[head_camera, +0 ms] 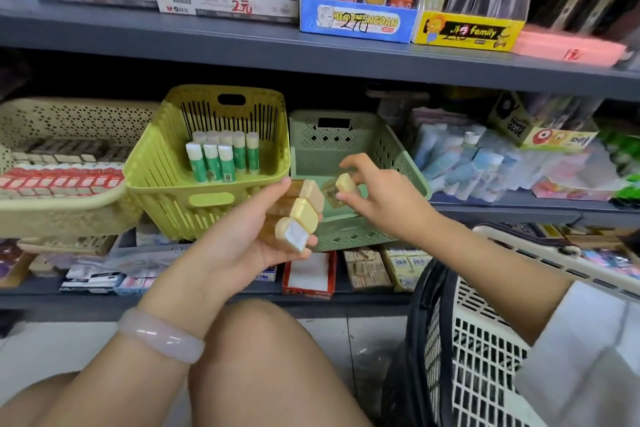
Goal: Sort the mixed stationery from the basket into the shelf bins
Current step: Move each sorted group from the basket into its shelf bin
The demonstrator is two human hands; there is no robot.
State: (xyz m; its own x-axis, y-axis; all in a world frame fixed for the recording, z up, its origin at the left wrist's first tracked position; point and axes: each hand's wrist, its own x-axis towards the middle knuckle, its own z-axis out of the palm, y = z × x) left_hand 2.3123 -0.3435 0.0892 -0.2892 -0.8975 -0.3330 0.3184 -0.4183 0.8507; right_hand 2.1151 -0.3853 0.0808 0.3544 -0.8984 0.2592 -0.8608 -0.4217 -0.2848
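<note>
My left hand grips three small amber glue bottles with yellowish caps, stacked side by side. My right hand pinches one more amber bottle over the pale green bin on the shelf. Another such bottle lies inside that bin. To its left the yellow-green bin holds several green-and-white glue sticks. The white source basket with black handles stands at the lower right beside my right arm.
A beige perforated bin with rows of red-and-white items sits at far left. Boxed stationery fills the upper shelf and the lower shelf. Packaged glue lies right of the green bin. My knees are below.
</note>
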